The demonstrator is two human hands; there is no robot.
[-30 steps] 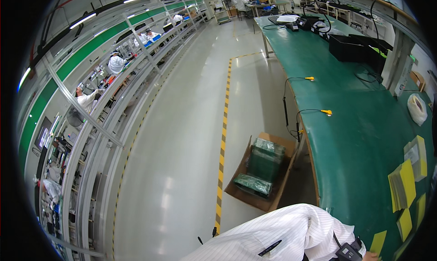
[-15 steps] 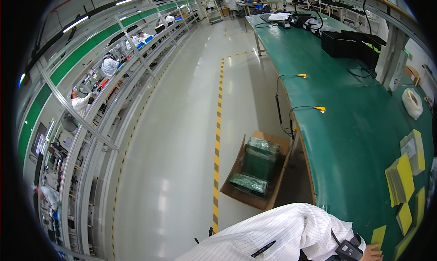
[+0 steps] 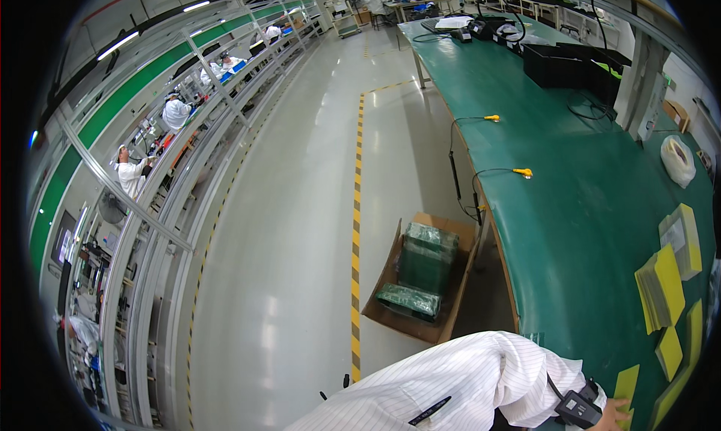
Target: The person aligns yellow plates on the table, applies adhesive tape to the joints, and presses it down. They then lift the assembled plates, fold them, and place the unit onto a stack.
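My left hand (image 3: 612, 417) is at the lower right edge of the head view, partly cut off by the picture's rim. A white striped sleeve and a black device (image 3: 579, 408) strapped at the wrist lead to it. Its bent fingers close at the lower edge of a thin yellow sheet (image 3: 626, 384) on the green table. Beyond it are a small yellow block of sheets (image 3: 668, 353), a fanned stack of yellow sheets (image 3: 660, 290) and a pale yellow stack (image 3: 681, 242) with a white label. A long yellow strip (image 3: 689, 348) lies farther right. My right hand is out of view.
The green table (image 3: 571, 228) carries two yellow-clipped cables (image 3: 523, 173), a white plastic bag (image 3: 678, 161) and black bins (image 3: 556, 67). A carton (image 3: 405, 327) with green wrapped packs stands on the floor beside it. Railings and seated workers (image 3: 176, 112) line the left.
The view has shifted slightly, so the table and carton sit a little farther left and higher. My left hand stays by the yellow sheet, with its fingers slightly moved.
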